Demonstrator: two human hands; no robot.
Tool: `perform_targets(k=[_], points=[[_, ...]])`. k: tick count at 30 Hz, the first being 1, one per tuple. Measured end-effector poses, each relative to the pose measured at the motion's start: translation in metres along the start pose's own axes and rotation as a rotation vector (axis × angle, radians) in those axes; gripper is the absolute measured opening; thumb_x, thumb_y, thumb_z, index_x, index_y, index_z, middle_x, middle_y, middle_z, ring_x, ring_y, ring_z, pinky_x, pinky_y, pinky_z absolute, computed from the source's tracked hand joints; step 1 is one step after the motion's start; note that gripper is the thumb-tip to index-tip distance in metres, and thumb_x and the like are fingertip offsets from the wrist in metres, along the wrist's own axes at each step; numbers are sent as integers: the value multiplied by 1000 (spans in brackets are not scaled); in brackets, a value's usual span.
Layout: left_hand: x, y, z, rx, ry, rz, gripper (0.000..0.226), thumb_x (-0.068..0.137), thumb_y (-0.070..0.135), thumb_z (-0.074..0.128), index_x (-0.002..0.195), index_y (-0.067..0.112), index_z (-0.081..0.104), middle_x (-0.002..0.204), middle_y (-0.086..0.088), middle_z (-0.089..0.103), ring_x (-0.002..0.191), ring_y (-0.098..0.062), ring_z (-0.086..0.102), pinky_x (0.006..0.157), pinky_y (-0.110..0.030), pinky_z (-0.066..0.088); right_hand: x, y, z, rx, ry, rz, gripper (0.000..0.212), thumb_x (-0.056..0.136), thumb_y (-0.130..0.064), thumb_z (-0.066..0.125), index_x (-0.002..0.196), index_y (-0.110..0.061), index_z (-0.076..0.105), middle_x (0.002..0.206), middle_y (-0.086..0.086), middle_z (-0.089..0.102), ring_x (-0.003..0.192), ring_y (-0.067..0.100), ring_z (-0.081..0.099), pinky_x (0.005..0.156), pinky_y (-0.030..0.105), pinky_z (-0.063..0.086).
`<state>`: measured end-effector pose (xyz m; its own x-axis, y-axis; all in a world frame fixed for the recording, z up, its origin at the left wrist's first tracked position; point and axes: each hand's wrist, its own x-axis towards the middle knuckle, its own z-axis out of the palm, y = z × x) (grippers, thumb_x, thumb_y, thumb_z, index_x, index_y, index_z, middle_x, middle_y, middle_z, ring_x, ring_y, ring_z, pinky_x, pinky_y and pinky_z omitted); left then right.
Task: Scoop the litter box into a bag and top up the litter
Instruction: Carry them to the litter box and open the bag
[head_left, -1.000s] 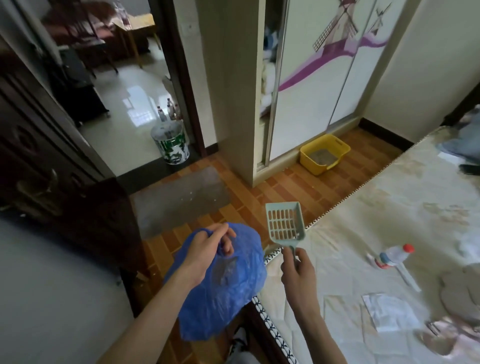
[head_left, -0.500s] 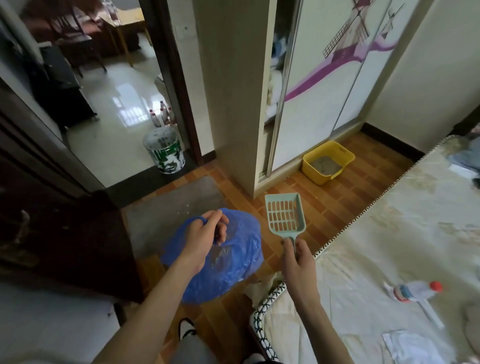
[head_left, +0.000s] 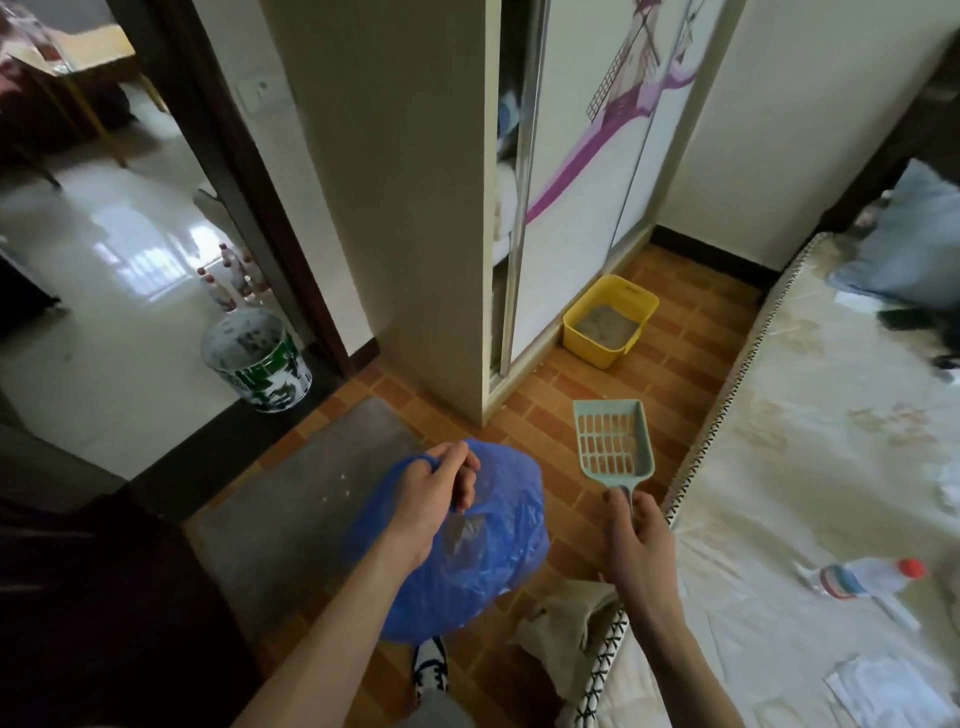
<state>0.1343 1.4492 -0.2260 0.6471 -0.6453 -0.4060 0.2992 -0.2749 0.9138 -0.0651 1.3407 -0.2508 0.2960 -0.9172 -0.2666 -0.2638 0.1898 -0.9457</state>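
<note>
On the brick-patterned floor by the wardrobe (head_left: 566, 208), well ahead of the person, sits the yellow litter box (head_left: 609, 321) with grey litter in it, pushed against the sliding door. To the right runs the bed (head_left: 810, 467), a plastic bottle (head_left: 862, 576) lying on it. Nearer in, the blue bag (head_left: 467, 545) hangs from the left hand (head_left: 434, 501), whose fingers are curled round its gathered mouth; something pale shows through the plastic, though I cannot tell what. The right hand (head_left: 636, 540) pinches the handle of the pale green scoop (head_left: 613, 440), which is held level in the air and looks empty. Both tools are in hand and the box is not yet reached, so this seems to be the approach before scooping. The next move calls for closing on the box, crouching, opening the bag's mouth beside it and lowering the scoop into the litter.
</note>
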Motion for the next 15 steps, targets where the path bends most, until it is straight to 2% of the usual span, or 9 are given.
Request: perform_targets(k=[3,6,10,13,15], points=[[36,12,-16,16,-80,3,29,103,28,52,87,6,63,62,-6,51,55,-17,48,55,-31,40,14,-11,25,-10,88,14,22,105,-31,52,98,-14,63,77,19,62,64,22,54,52,37,44],[65,21,-24,30,-141,11,34,103,27,53,91,-3,64,64,-8,52,55,-17,49,54,-29,41,24,-20,42,-10,148,13,21,106,-30,51,99,-16,64,84,9,68,71,22,59,57,35,48],[99,30,-25,34,-206,17,35,103,25,53,94,-6,63,65,-10,50,54,-15,47,53,-26,41,33,-29,49,1,190,35,24,106,-33,49,103,-15,64,86,1,68,75,18,64,52,24,51],[127,36,-21,59,-244,9,35,103,25,53,95,-7,63,65,-9,51,54,-14,49,54,-26,41,44,-31,45,17,248,69,22,106,-35,48,112,-21,64,102,1,72,90,18,71,59,30,60],[144,39,-16,101,-246,4,35,103,26,53,95,-7,64,66,-9,52,55,-14,49,55,-25,42,53,-31,41,19,293,79,23,106,-36,48,110,-20,64,102,7,72,89,23,71,56,30,58]])
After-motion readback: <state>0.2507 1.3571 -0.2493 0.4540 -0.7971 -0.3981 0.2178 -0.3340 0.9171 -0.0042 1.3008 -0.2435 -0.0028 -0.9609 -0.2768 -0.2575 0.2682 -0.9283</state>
